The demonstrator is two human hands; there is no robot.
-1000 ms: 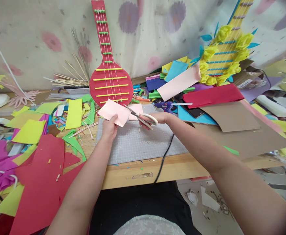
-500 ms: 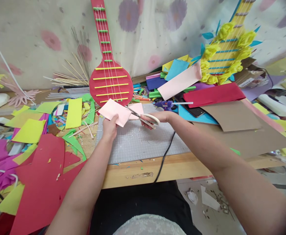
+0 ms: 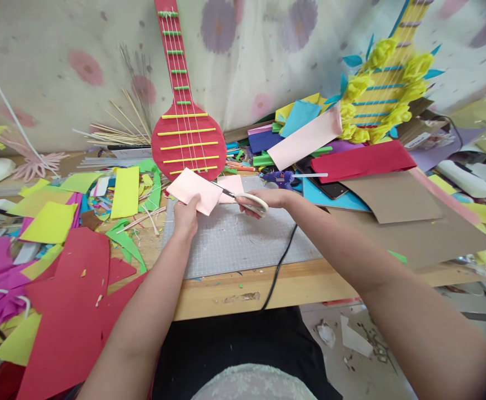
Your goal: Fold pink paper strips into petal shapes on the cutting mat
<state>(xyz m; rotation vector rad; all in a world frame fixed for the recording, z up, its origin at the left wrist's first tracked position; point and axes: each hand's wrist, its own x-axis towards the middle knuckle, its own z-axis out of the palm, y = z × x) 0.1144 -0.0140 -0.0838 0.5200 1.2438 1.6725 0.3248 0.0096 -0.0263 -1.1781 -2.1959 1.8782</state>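
My left hand (image 3: 187, 218) pinches a pale pink piece of paper (image 3: 195, 189) by its lower edge, above the cutting mat (image 3: 243, 244). In my right hand (image 3: 263, 201) is a pair of scissors (image 3: 251, 204) with cream handles, its blades closed together and pointing left at the paper's right edge. The blade tips meet that edge; whether paper lies between them I cannot tell. Another pale pink piece (image 3: 231, 186) lies on the mat behind the scissors. Just beyond the held paper stands a red craft instrument (image 3: 189, 141) with yellow bars and white strings.
A purple glue gun (image 3: 279, 178) lies behind my right hand, and a black cord (image 3: 282, 266) crosses the mat's front. Brown card (image 3: 401, 197) and folded red paper (image 3: 363, 161) are at right. Red sheets (image 3: 70, 300) and yellow scraps cover the left. A yellow flowered instrument (image 3: 382, 94) leans behind.
The scissors have gone from slightly open to closed, their handles drawing together in my right hand. My left hand and the pink paper stay nearly in place.
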